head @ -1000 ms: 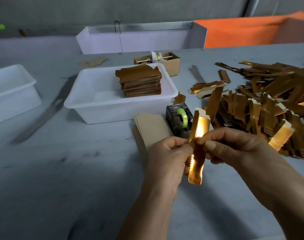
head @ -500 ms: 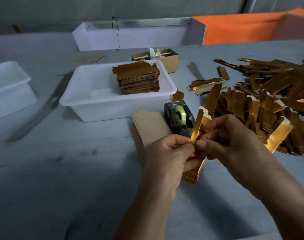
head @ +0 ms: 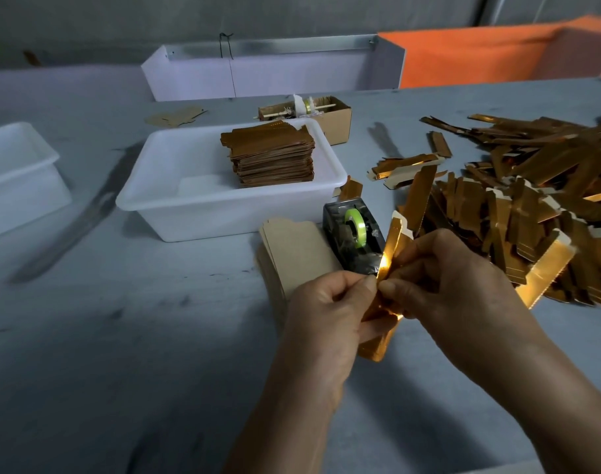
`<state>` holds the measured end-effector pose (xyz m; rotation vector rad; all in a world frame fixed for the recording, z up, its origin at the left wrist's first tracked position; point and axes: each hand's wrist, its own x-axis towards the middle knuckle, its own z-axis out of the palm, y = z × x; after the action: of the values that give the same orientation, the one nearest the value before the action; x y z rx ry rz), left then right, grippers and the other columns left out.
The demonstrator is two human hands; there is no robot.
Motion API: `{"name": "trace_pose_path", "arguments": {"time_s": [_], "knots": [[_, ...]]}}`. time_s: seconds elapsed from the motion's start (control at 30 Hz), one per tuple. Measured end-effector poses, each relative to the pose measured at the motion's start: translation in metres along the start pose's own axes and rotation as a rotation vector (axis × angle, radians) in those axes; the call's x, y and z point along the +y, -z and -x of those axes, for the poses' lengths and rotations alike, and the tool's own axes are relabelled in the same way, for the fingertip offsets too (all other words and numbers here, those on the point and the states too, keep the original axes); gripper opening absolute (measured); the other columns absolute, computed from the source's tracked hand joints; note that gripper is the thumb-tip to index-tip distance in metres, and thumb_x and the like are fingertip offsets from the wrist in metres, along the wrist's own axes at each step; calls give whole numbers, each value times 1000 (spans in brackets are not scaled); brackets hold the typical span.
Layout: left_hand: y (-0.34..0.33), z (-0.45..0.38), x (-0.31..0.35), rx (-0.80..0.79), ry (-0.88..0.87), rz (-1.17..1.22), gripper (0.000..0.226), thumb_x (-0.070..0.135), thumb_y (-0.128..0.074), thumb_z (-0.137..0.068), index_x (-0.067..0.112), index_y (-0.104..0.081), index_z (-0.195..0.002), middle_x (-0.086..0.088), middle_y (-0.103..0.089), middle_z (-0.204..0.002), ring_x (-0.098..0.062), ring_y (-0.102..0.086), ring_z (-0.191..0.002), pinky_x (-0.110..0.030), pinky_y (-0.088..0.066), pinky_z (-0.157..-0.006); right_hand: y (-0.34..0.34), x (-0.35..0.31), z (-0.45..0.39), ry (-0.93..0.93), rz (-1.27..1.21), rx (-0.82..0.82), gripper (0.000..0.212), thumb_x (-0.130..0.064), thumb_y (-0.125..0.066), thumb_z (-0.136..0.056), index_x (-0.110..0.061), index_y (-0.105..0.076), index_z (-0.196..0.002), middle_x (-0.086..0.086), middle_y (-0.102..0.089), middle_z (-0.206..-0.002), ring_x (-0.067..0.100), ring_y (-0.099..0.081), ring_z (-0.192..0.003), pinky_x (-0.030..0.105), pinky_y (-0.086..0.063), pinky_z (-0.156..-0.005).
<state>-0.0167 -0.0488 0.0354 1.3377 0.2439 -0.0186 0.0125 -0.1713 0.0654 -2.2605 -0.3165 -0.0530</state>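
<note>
Two hands at work: left hand (head: 321, 313) and right hand (head: 442, 282) meet above the counter (head: 121, 336), both on one gold strip (head: 393, 241).
View: head camera, looking forward and down.
Left grip: thumb and forefinger curled, pinching the strip's left edge about midway along it.
Right grip: fingers curled round the strip from the right, with the thumb tip just beside the left thumb.
Strip position: held off the counter, roughly upright and leaning slightly right. Its top end, with a pale notched tab, stands above the hands and its bottom end hangs below them. Glare falls on the fold.
Behind the hands: dispenser (head: 352, 234), black with a green tape roll, standing on the counter.
Left of dispenser: cards (head: 295, 254), a brown stack lying flat just beside it.
Centre: tub (head: 176, 200), white, holding a squared stack (head: 271, 155) of gold blanks at its right end.
Right side: pile (head: 531, 200) of loose gold strips spread over the counter, near the right hand.
Behind tub: box (head: 340, 118), small cardboard, contents unclear.
Far left: second tub (head: 18, 165), white, partly out of frame.
</note>
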Motion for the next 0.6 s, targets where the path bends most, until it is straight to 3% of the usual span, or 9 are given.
{"name": "trace_pose_path", "arguments": {"time_s": [0.17, 0.3, 0.37, 0.47, 0.53, 0.6], "knots": [[-9, 5, -4, 129, -142, -118, 19, 17, -58, -94, 14, -72, -81, -2, -74, -75, -14, -73, -72, -22, -57, -63, -2, -4, 3, 47, 160, 67, 30, -30, -67, -79, -31, -39, -89, -18, -53, -73, -6, -50, -65, 9, -39, -51], [-16, 9, -6, 194, -247, -171, 23, 18, -59, -93, 26, -70, -74, 5, -72, -73, -8, -71, -72, -13, -52, -58, -1, -8, 5, 85, 323, 151, 34, -32, -67, -79, -27, -37, -94, -19, -40, -65, 4, -46, -62, 10, -34, -53], [-19, 11, -8, 205, -269, -205, 24, 19, -58, -93, 29, -68, -74, 6, -72, -73, -7, -71, -72, -13, -52, -59, 0, -11, 6, 89, 379, 188, 37, -35, -68, -78, -26, -35, -93, -17, -36, -63, 4, -41, -56, 14, -34, -50], [-19, 14, -8, 253, -290, -186, 20, 20, -60, -91, 29, -69, -76, 5, -72, -75, -11, -71, -73, -19, -55, -61, 1, -9, 6, 32, 512, 173, 37, -49, -58, -76, -25, -40, -98, -12, -43, -66, 9, -47, -56, 22, -39, -50], [-12, 12, -3, 311, -343, -134, 17, 17, -63, -89, 27, -70, -78, 6, -74, -76, -14, -72, -72, -23, -58, -63, 6, 3, 5, -14, 612, 143, 40, -54, -54, -77, -26, -40, -100, -12, -45, -65, 6, -48, -55, 20, -36, -46], [-7, 10, 3, 308, -391, -116, 13, 17, -64, -89, 24, -71, -82, 8, -74, -79, -12, -73, -73, -22, -58, -64, 13, 14, 3, -52, 459, 91, 41, -55, -54, -74, -23, -46, -99, -11, -51, -66, 4, -52, -57, 18, -38, -48]]}}
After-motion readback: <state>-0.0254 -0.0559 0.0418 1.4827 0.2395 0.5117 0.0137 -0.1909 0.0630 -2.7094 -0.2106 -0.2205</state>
